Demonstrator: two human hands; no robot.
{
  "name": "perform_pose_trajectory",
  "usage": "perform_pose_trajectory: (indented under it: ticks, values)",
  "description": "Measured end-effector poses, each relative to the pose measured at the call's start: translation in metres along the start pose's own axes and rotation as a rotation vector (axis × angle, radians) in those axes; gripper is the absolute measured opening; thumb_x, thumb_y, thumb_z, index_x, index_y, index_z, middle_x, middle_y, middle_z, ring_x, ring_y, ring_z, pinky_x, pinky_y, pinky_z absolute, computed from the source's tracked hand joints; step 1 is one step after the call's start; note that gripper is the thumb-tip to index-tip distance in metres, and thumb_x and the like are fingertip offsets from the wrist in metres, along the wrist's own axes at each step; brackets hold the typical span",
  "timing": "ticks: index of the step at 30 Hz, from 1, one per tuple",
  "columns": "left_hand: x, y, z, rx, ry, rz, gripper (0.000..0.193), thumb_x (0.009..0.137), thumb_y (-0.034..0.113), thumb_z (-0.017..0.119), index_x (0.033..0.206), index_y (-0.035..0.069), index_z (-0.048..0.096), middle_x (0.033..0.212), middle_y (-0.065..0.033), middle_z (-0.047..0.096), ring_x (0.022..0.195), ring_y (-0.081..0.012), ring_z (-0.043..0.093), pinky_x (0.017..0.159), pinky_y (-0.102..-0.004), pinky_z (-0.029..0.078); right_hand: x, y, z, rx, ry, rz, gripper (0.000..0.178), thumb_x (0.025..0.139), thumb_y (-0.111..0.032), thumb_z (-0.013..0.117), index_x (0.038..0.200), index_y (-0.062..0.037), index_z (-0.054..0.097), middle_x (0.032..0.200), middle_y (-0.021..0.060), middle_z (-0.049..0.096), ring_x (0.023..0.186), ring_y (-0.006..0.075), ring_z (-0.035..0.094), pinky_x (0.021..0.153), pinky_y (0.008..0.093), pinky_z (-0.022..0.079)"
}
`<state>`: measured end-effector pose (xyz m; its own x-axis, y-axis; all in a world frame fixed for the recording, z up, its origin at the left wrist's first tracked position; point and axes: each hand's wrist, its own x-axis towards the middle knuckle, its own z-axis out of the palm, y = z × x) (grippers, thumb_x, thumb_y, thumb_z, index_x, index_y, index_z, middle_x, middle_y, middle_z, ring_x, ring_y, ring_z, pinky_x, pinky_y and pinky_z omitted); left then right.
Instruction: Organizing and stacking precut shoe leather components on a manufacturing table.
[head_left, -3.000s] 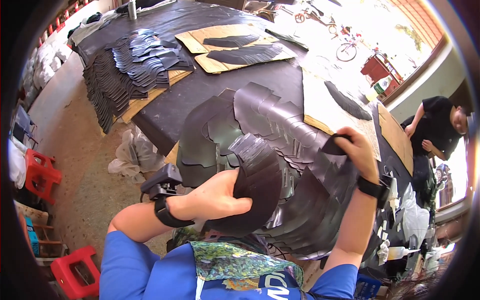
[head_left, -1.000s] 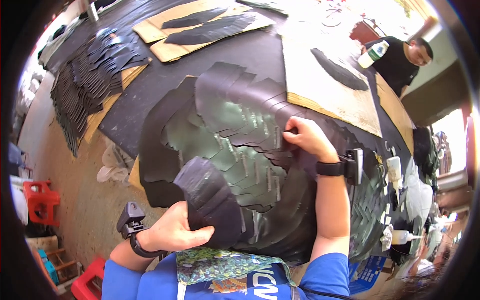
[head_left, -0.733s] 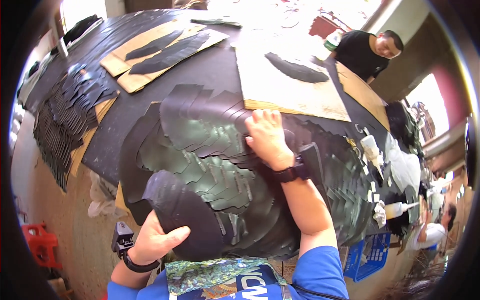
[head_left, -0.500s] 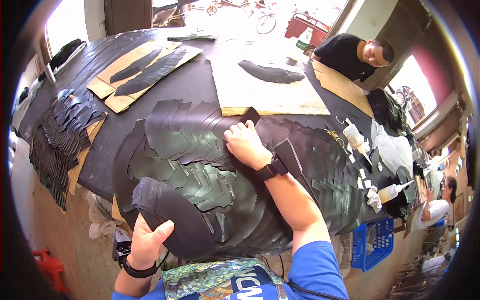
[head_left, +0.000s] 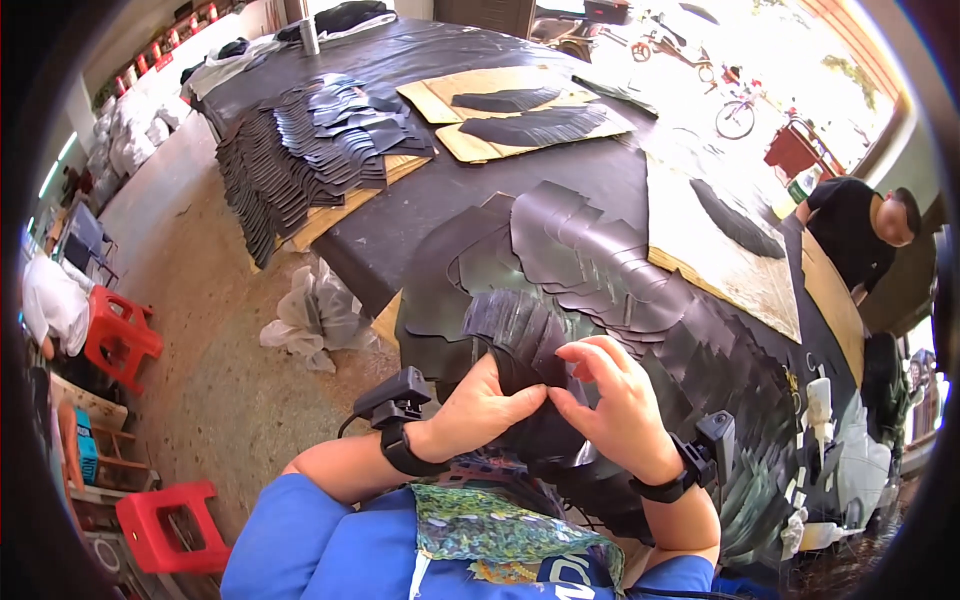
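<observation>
My left hand (head_left: pixel 478 405) is closed on a stack of curved black leather-like pieces (head_left: pixel 515 322), held up in front of my body, its thumb across the near side. My right hand (head_left: pixel 625 412) is at the stack's right edge with curled fingers and its thumb tip close to the left thumb; what lies under its fingertips is partly hidden. Beyond and beneath both hands, rows of overlapping dark cut pieces (head_left: pixel 590 250) are spread over the black-covered table (head_left: pixel 400 220).
Another fanned pile of dark strips (head_left: pixel 290 150) lies at the table's left corner. Cardboard sheets (head_left: pixel 480 145) and a pale board (head_left: pixel 690 240) carry feathered black pieces. A glue bottle (head_left: pixel 825 537) lies at right. Red stools (head_left: pixel 175 530) stand on the floor; a person (head_left: pixel 860 235) is at far right.
My right hand has left the spread rows and come to the stack in my left hand. The stack is now held more upright, and the view has turned left.
</observation>
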<state>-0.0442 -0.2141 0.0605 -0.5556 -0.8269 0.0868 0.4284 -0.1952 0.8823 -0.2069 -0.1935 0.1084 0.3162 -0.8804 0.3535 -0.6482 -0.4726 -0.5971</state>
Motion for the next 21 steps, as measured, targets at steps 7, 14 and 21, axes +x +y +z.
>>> perform_pose_trajectory:
  ticks: [7, 14, 21]
  values:
    - [-0.003, 0.001, -0.001, 0.052, -0.014, 0.099, 0.03, 0.081, 0.002, 0.054, 0.11, 0.0, 0.049, 0.105, -0.0023, 0.054, 0.096, -0.0089, 0.048, 0.084, -0.0253, 0.04, 0.002, 0.001, 0.015, 0.148, 0.085, 0.117, 0.027, 0.067, -0.001, 0.062, 0.092, -0.0007, 0.053, 0.085, 0.0099, 0.053, 0.07, 0.0209, 0.056, 0.064, 0.0284, 0.046]
    - [0.0, -0.002, -0.007, 0.115, 0.025, 0.101, 0.029, 0.076, 0.004, 0.061, 0.103, 0.0, 0.053, 0.094, 0.001, 0.055, 0.086, -0.0058, 0.049, 0.075, -0.0231, 0.043, 0.005, -0.001, 0.014, 0.339, 0.057, 0.238, 0.022, 0.069, 0.003, 0.06, 0.09, 0.0029, 0.056, 0.089, 0.0057, 0.055, 0.075, 0.0113, 0.058, 0.068, 0.0224, 0.048]
    - [-0.002, 0.0, -0.009, 0.083, 0.035, 0.067, 0.028, 0.075, 0.003, 0.061, 0.102, 0.001, 0.054, 0.093, 0.001, 0.056, 0.085, -0.0054, 0.05, 0.074, -0.0225, 0.043, 0.001, 0.007, 0.015, 0.645, 0.026, 0.35, 0.016, 0.077, -0.002, 0.058, 0.093, 0.0023, 0.057, 0.093, 0.0049, 0.054, 0.08, 0.0099, 0.055, 0.07, 0.0221, 0.046]
